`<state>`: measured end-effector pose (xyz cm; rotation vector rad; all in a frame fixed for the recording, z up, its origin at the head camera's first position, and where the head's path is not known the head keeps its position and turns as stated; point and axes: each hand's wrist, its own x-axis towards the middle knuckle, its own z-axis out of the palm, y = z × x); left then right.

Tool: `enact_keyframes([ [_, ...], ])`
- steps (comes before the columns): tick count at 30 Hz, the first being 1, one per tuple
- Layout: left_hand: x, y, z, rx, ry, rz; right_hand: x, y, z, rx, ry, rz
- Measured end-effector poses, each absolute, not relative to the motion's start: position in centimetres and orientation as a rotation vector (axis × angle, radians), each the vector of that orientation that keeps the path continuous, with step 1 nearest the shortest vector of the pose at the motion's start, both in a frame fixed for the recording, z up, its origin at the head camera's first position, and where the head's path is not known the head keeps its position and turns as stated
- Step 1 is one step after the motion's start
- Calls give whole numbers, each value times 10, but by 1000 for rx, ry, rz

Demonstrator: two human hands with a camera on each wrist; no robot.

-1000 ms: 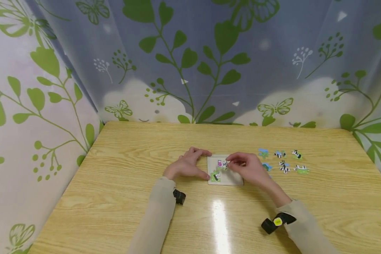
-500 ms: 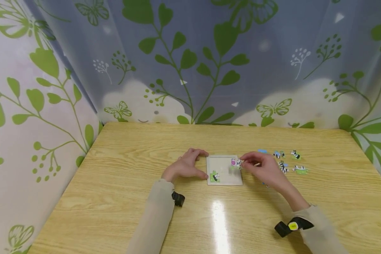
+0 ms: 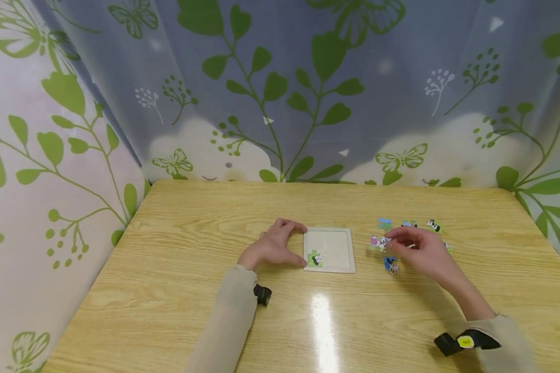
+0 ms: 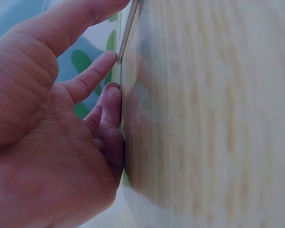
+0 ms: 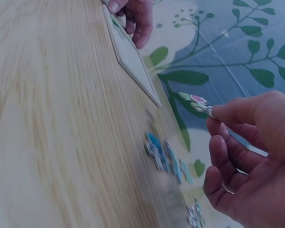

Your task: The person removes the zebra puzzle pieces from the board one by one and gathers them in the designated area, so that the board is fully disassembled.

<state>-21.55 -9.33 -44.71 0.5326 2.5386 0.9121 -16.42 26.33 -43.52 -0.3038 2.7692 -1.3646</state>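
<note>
My right hand (image 3: 422, 254) pinches a jigsaw puzzle piece (image 5: 197, 102), green with a pink patch and black-and-white markings, between thumb and forefinger. In the right wrist view this piece is raised above the table, its other fingers loosely bent below. A square, pale puzzle tray (image 3: 336, 238) lies flat in the middle of the table. One green piece (image 3: 315, 259) with a black-and-white figure sits in its near left corner. At the tray's left edge, my left hand (image 3: 274, 244) touches the corners with spread thumb and forefinger; its other fingers rest on the tabletop.
Several loose pieces lie right of the tray, among them a blue-green piece (image 3: 385, 223), a cow piece (image 3: 433, 225) and a blue striped piece (image 3: 392, 264). My right hand partly covers others. A patterned curtain (image 3: 280, 103) stands behind the wooden table (image 3: 205, 217).
My right hand has carried the pinched piece from over the tray rightward to the loose pieces, showing the tray's bare inside. The left hand stays at the tray's left edge.
</note>
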Motion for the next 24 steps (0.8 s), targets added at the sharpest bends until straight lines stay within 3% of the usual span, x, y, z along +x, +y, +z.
enact_keyframes([
  [24,-216,-95,-448,534,2523,918,-145,327,-441,-284,2819,-1108],
])
